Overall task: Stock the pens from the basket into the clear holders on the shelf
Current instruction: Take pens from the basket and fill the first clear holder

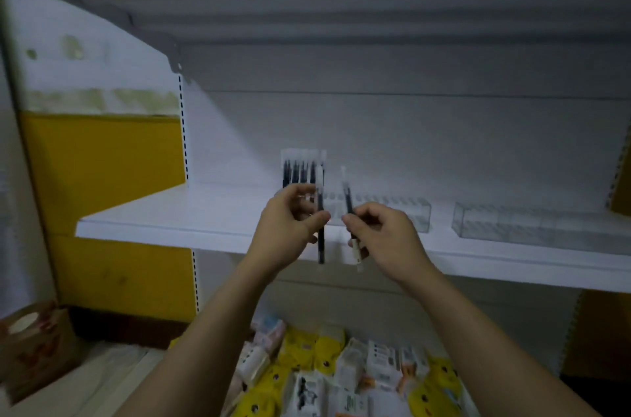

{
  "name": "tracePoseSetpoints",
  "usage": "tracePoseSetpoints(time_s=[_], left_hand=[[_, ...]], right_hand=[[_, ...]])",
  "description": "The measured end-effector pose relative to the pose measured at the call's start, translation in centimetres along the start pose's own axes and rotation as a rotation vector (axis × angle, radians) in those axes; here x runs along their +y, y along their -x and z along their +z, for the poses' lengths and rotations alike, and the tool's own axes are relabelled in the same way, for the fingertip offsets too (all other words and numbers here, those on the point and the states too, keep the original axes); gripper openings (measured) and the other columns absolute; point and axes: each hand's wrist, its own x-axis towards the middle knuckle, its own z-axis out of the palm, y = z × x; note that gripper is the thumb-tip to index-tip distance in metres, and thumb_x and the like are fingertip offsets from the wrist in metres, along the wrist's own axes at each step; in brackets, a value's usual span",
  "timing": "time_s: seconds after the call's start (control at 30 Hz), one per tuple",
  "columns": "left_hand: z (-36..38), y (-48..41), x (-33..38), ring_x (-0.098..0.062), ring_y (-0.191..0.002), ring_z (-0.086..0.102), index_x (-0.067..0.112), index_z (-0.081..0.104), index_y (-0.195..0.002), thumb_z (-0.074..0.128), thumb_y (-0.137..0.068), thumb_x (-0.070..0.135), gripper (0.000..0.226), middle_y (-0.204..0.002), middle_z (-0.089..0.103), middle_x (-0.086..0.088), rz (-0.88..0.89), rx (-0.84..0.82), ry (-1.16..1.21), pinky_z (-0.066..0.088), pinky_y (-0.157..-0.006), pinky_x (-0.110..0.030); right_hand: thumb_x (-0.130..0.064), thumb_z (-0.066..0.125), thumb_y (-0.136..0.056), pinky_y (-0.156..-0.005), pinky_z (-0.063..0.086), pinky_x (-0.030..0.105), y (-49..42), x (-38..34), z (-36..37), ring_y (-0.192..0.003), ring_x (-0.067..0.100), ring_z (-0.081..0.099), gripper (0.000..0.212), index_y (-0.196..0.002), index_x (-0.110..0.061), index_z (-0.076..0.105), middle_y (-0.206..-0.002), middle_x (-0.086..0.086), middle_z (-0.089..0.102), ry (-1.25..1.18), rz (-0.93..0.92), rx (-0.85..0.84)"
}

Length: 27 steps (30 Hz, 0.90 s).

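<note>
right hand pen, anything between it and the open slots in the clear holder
Nothing visible. The right hand holds its pen in front of the clear holder, whose slots there look free. The stocked pens stand at the left end; the left hand with its own pen is in front of them.

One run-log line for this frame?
left hand: pinches left pen | right hand: pinches right pen | clear holder: stocked pens at left end

Shelf [164, 215] white, upright [183, 129] white with black dashed slots. Standing pens [300, 174] black, frosted white caps. Left pen [321, 242] black; right pen [348, 203] black, white end. Holders [512, 225] clear, colourless. Wall panel [102, 150] yellow. Packets [297, 348] below yellow and white. Box [34, 348] brown, red print.
</note>
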Motion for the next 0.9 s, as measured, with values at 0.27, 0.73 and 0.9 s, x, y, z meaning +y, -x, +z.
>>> tracePoseSetpoints(time_s=[0.27, 0.73, 0.9], left_hand=[[-1.3, -5.9, 0.8, -0.021, -0.074, 0.064, 0.045, 0.022, -0.146, 0.070, -0.085, 0.007, 0.086, -0.094, 0.054, -0.002, 0.109, -0.039, -0.191, 0.056, -0.052, -0.026], [-0.8, -13.6, 0.2, -0.009, -0.081, 0.061, 0.030, 0.043, -0.136, 0.066, -0.090, 0.023, 0.052, -0.085, 0.061, 0.009, 0.372, 0.120, -0.553, 0.047, -0.074, -0.023], [-0.4, -14.5, -1.5, -0.019, -0.087, 0.064, 0.029, 0.047, -0.135, 0.066, -0.090, 0.024, 0.049, -0.093, 0.070, -0.001, 0.464, 0.203, -0.627, 0.051, -0.085, -0.039]], right_hand=[[-0.005, 0.071, -0.084, -0.070, 0.060, 0.045, -7.0, 0.2, 0.8, -0.080, 0.026, 0.068, 0.054, -0.125, -0.024, 0.042, -0.104, -0.001, 0.060, -0.080, 0.048, 0.025], [-0.012, 0.059, -0.095, -0.055, 0.060, 0.031, -15.3, 0.6, 2.0, -0.076, 0.022, 0.065, 0.048, -0.138, -0.026, 0.044, -0.085, -0.004, 0.055, -0.049, -0.194, 0.172], [-0.014, 0.058, -0.096, -0.067, 0.060, 0.041, -16.5, 1.4, 2.9, -0.077, 0.017, 0.066, 0.044, -0.137, -0.023, 0.045, -0.087, -0.015, 0.052, -0.007, -0.231, 0.245]])
